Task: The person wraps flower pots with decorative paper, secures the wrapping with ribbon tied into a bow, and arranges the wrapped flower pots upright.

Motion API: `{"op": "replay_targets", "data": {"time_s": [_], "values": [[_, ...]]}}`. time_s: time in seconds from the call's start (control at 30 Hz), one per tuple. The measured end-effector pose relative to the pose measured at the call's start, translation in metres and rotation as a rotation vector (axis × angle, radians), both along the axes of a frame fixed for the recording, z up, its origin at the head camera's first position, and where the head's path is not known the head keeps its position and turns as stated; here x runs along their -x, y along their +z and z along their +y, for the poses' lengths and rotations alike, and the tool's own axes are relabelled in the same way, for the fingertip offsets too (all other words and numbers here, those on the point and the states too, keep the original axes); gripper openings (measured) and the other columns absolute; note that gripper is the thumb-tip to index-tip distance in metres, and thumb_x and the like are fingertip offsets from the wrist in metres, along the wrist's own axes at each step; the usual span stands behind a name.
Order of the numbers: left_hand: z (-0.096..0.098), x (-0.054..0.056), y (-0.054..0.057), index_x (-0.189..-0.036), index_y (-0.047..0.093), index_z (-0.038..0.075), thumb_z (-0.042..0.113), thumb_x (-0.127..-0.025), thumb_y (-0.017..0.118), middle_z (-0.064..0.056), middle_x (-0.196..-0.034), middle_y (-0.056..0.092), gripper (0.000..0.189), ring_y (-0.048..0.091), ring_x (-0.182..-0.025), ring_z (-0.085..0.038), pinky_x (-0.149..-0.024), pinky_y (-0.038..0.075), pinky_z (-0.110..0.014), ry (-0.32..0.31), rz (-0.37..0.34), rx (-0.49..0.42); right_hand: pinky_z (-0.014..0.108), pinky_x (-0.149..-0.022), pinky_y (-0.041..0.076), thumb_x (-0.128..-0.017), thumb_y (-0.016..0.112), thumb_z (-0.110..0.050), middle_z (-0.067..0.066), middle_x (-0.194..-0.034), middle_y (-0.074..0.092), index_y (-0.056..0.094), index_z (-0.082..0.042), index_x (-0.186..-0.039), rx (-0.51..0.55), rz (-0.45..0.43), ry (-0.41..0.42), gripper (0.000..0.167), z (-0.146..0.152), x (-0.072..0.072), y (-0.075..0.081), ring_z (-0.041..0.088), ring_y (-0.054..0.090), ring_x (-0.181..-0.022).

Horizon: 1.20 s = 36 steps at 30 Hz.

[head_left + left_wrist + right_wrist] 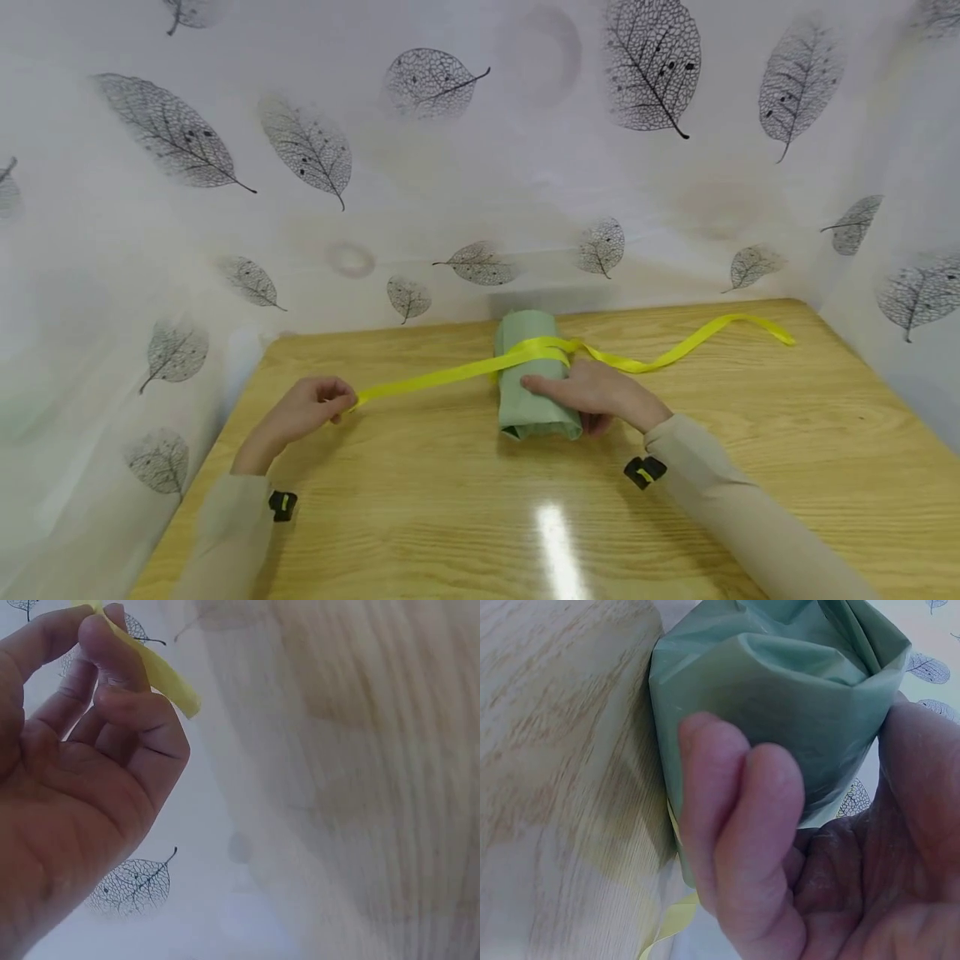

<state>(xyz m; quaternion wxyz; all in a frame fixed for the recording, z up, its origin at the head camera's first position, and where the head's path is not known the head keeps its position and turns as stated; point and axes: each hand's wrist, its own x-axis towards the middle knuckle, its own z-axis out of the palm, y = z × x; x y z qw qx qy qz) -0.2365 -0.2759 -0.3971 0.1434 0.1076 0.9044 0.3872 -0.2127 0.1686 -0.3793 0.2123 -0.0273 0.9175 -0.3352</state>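
Observation:
A pale green rolled bundle [531,407], smooth and folded like thin sheeting, lies on the table with its near end towards me. A yellow ribbon [435,380] wraps around its middle. My left hand [309,407] pinches one end of this ribbon between thumb and fingertips, and the strip runs fairly straight to the bundle. In the left wrist view a short tail of ribbon [171,681] sticks out past the fingers. My right hand [606,392] grips the bundle's right side, thumb over the top. The right wrist view shows the bundle's folded end [780,697] close up.
The ribbon's other tail [693,340] lies in a wavy line on the wooden table [420,500], towards the back right. A white cloth backdrop [480,183] with leaf prints rises behind and along both sides. Each wrist carries a small black device [645,472].

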Motion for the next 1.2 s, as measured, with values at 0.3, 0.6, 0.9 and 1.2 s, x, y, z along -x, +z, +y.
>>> {"op": "replay_targets", "data": {"time_s": [0.3,0.6,0.9,1.2], "values": [[-0.004,-0.001,-0.004,-0.119,0.067,0.001,0.026,-0.105,0.059,-0.016,-0.11,0.07,0.03,0.066,-0.084,-0.02,-0.067,0.053,-0.034,0.007,0.02,0.112,0.041,-0.049,0.059,-0.084,0.055,-0.083,0.015,-0.07,0.068,0.059,-0.006,-0.1,0.019,-0.018,0.001,0.078,0.002,-0.001,-0.001,0.026,0.066,-0.049],[0.067,0.006,0.02,-0.122,0.068,0.004,0.025,-0.105,0.058,-0.016,-0.12,0.071,0.029,0.069,-0.098,-0.028,-0.082,0.058,-0.043,-0.021,0.3,0.201,0.042,-0.049,0.058,-0.084,0.055,-0.083,0.014,-0.07,0.068,0.059,-0.007,-0.102,0.007,0.001,-0.004,0.077,0.001,0.0,-0.001,0.025,0.065,-0.047],[0.176,0.009,0.019,-0.114,0.073,0.011,0.026,-0.099,0.069,-0.006,-0.111,0.075,0.022,0.07,-0.1,-0.022,-0.082,0.057,-0.04,-0.132,0.468,-0.085,0.042,-0.049,0.058,-0.085,0.054,-0.083,0.014,-0.072,0.068,0.058,-0.007,-0.105,0.011,-0.013,-0.008,0.078,0.0,0.001,0.001,0.026,0.065,-0.048],[0.219,0.014,-0.001,-0.13,0.068,0.008,0.024,-0.095,0.075,-0.011,-0.126,0.072,0.039,0.068,-0.116,-0.027,-0.098,0.056,-0.047,-0.185,0.494,-0.124,0.042,-0.049,0.058,-0.087,0.053,-0.081,0.015,-0.072,0.069,0.057,-0.006,-0.109,0.032,-0.01,0.011,0.078,0.002,0.0,0.002,0.026,0.065,-0.048]]}}
